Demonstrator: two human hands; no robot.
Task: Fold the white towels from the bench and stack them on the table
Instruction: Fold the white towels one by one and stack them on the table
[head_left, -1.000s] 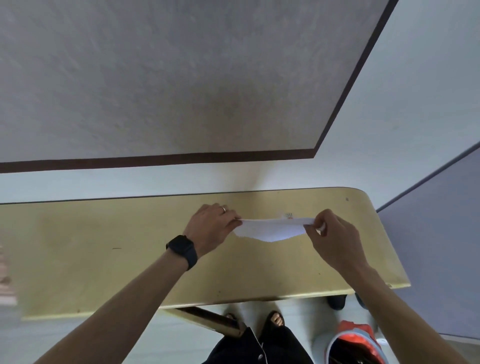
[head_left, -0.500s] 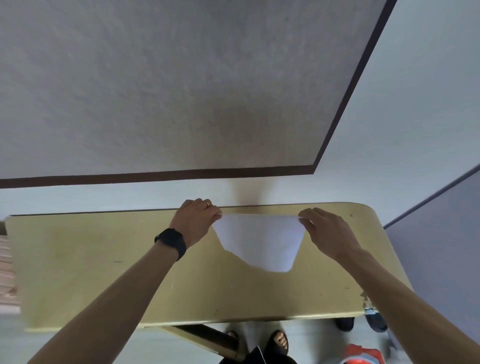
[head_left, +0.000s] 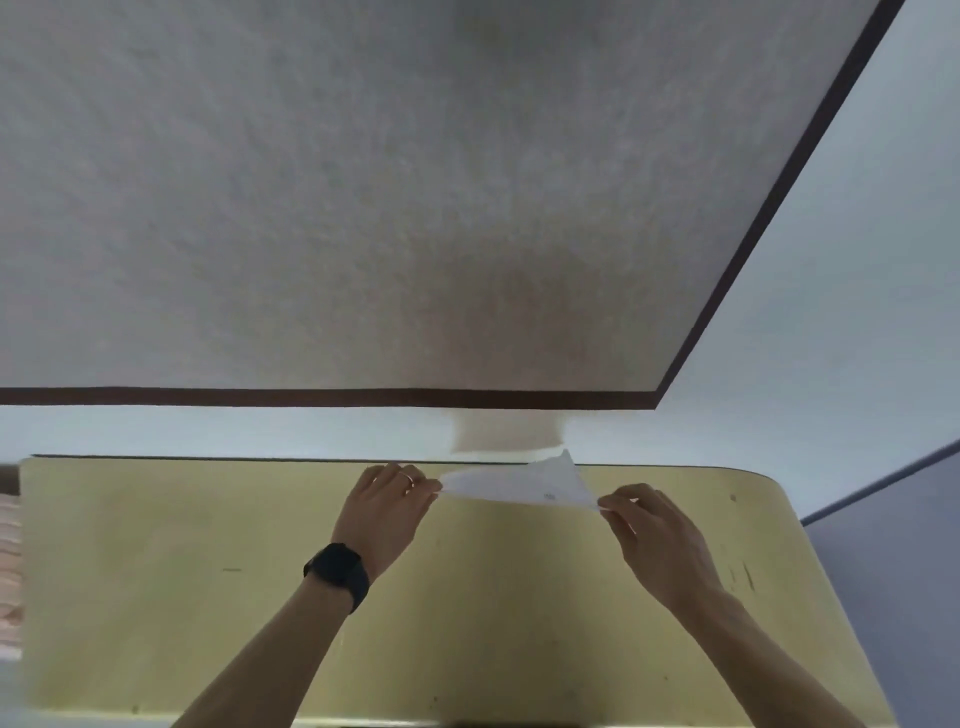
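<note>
Pinched at both ends, the towel (head_left: 519, 486) is stretched between the two hands on my feed. Left hand (head_left: 387, 512) clamps the left corner in its fingertips, right hand (head_left: 657, 540) nips the right one. It's over the far edge of the yellow table (head_left: 156, 597), can't tell if it touches. Long axis runs left-right, with one corner poking up toward the wall. Black watch (head_left: 337, 574) on the left wrist.
</note>
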